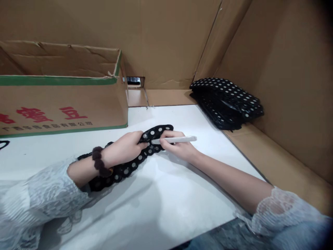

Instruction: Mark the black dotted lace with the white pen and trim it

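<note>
A long black piece of cloth with white dots [133, 164] lies slantwise across the white tabletop, partly under my left forearm. My left hand [126, 148] is closed on its upper part, thumb pressing the cloth. Between the fingers of my right hand [178, 145] is a slim white pen-like tool [182, 139]. The tool's left end meets the dotted cloth beside my left thumb, and its exact tip is hard to make out. My right fingers also touch the far end of the cloth.
An open cardboard box [65, 100] with green edges stands at the left. A stack of black dotted pieces [229, 100] rests at the back right against the cardboard wall [291, 86]. Cardboard also walls the back, with a small opening [134, 82] low down.
</note>
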Available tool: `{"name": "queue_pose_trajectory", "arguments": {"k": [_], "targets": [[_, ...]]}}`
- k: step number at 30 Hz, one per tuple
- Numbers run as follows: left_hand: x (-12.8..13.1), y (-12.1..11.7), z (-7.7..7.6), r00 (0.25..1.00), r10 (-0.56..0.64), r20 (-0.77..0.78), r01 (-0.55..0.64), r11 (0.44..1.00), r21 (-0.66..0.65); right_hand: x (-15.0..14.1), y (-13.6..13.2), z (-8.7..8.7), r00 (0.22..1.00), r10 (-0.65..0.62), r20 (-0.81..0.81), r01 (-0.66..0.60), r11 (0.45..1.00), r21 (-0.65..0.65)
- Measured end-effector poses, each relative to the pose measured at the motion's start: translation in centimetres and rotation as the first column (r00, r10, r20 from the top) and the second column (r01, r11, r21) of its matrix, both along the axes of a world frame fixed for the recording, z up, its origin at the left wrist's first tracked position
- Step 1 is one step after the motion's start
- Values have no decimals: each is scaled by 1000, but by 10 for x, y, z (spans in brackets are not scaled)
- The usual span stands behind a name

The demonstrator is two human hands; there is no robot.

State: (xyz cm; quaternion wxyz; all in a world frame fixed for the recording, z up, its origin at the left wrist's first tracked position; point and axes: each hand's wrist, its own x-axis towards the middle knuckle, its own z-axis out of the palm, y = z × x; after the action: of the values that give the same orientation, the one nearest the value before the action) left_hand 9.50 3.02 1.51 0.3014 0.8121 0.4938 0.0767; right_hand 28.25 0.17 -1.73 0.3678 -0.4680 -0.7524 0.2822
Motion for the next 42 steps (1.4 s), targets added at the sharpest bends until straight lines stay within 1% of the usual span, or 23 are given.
{"name": "queue_pose_trajectory", "arguments": {"k": [4, 6, 9, 11, 14, 16, 19, 21, 23, 25, 28, 31, 33, 35, 39, 42], "targets": [[-3, 4, 2, 1000, 5, 3, -5, 995, -104, -1, 1, 0, 1000, 25, -15, -25, 1000, 2], [-4, 6, 2, 1000, 12, 24, -9, 992, -129, -1, 2, -1, 1000, 13, -11, -13, 1000, 9], [-5, 7, 1, 999, 10, 41, -6, 995, -101, -2, 2, -1, 1000, -1, 2, 1, 1000, 24], [-5, 7, 1, 999, 4, 39, -1, 997, -81, -3, 2, 0, 1000, 10, 24, -11, 999, 38], [-4, 6, 0, 999, 12, 43, -9, 997, -75, -3, 1, 0, 995, 82, 61, -83, 996, 21], [-4, 5, 0, 999, 10, 49, -7, 998, -61, -3, 1, 0, 993, 104, 50, -103, 995, -17], [-3, 5, -1, 999, -7, 52, 10, 998, -62, -3, 1, -1, 999, 28, -29, -30, 996, -84], [-3, 5, 0, 998, -11, 61, 18, 994, -112, -3, 1, -2, 998, -7, -69, -1, 994, -113], [-4, 4, 1, 998, -14, 60, 24, 984, -179, -4, 1, -2, 996, -12, -85, 2, 992, -125], [-5, 5, 2, 999, -2, 36, 10, 977, -211, -4, 1, -2, 996, -20, -83, 8, 990, -139], [-7, 7, 2, 1000, 19, -22, -22, 984, -177, -4, 1, -1, 998, -37, -58, 28, 988, -154], [-8, 9, 2, 998, -30, -48, 23, 989, -149, -5, 1, -2, 998, -49, -35, 45, 994, -104], [-7, 10, 1, 997, -74, -33, 69, 987, -148, -6, 0, -4, 999, -45, -20, 44, 998, -41], [-6, 9, 0, 996, -94, -10, 92, 987, -134, -7, 0, -5, 1000, -25, 2, 25, 1000, 17], [-2, 3, -3, 996, -82, -22, 79, 991, -104, -12, -2, -9, 996, 17, 91, -31, 987, 156], [1, -3, -4, 998, -68, -12, 67, 994, -81, -17, -3, -12, 979, -8, 204, -45, 966, 254]]}}
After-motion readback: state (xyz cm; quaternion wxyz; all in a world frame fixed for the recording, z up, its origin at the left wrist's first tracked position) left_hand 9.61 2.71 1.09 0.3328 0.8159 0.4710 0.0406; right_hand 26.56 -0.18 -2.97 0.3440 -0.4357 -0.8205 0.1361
